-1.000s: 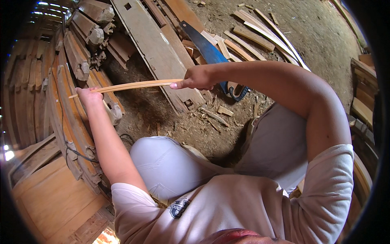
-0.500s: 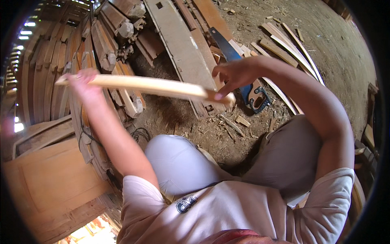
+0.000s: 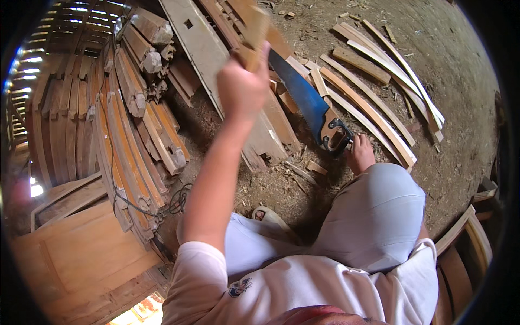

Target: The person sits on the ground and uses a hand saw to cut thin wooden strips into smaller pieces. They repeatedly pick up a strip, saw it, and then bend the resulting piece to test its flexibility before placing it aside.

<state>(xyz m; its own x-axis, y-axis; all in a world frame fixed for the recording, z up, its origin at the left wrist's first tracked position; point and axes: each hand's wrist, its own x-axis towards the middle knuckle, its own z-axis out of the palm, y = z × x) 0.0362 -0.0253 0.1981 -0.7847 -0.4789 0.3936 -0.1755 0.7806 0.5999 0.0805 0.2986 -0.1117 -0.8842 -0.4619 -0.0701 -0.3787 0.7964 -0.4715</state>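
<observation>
My left hand (image 3: 244, 86) is closed around a pale strip of wood (image 3: 257, 27), raised over the long boards and pointing away from me. The strip's far end is blurred by motion. To its right lies a handsaw (image 3: 303, 95) with a blue blade and a black-and-wood handle, its tip partly behind the left hand. My right hand (image 3: 362, 154) is low beside my right knee. Its fingers reach to the rear edge of the saw's handle, partly spread and not through the grip. Part of that hand is hidden behind the knee.
Long boards (image 3: 216, 81) lie ahead. Stacked timber (image 3: 127, 146) and a cable (image 3: 176, 203) are at the left, above a wooden panel (image 3: 86, 254). Thin wood strips (image 3: 374, 111) lie to the right. Curved wooden pieces (image 3: 460, 233) sit at the lower right.
My left hand has swung the strip from crosswise to pointing away, moving right. My right hand has left the strip's end and come down to the saw handle. My view has shifted slightly.
</observation>
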